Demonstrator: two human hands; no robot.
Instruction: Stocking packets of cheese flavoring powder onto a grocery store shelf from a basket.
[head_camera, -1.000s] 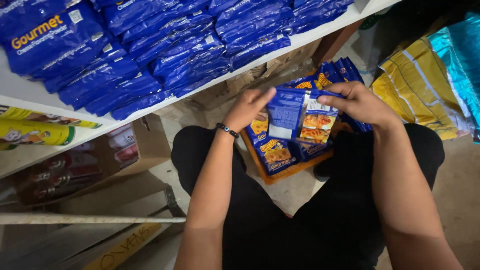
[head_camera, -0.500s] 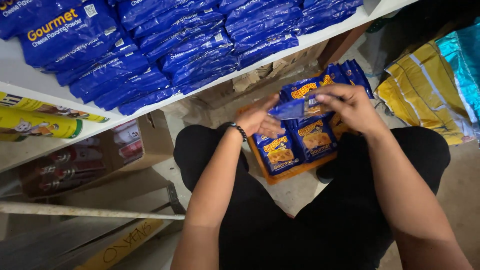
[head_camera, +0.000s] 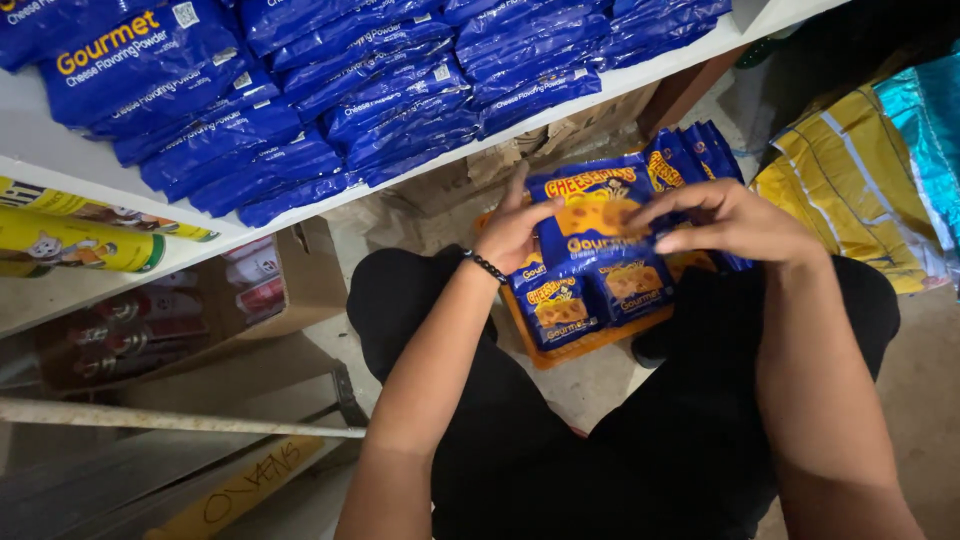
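Observation:
A blue snack packet (head_camera: 592, 215) with orange lettering and a cheese picture is held up flat between both hands. My left hand (head_camera: 512, 232) grips its left edge; a dark bead bracelet sits on that wrist. My right hand (head_camera: 728, 220) pinches its right edge with the fingers spread over the front. Below it, an orange box (head_camera: 585, 343) on the floor holds several more of the same blue packets (head_camera: 598, 297), standing in rows between my knees.
A white shelf (head_camera: 410, 165) above carries several stacks of large blue powder bags (head_camera: 330, 90). Yellow and teal sacks (head_camera: 870, 170) lie at the right. A cardboard box (head_camera: 250, 290) with red packs sits at the left, beside a yellow printed roll (head_camera: 80, 245) and a metal rail (head_camera: 180, 420).
Both hands have lifted one packet out of the box and turned it face up; earlier it showed its back label and then lay edge-on.

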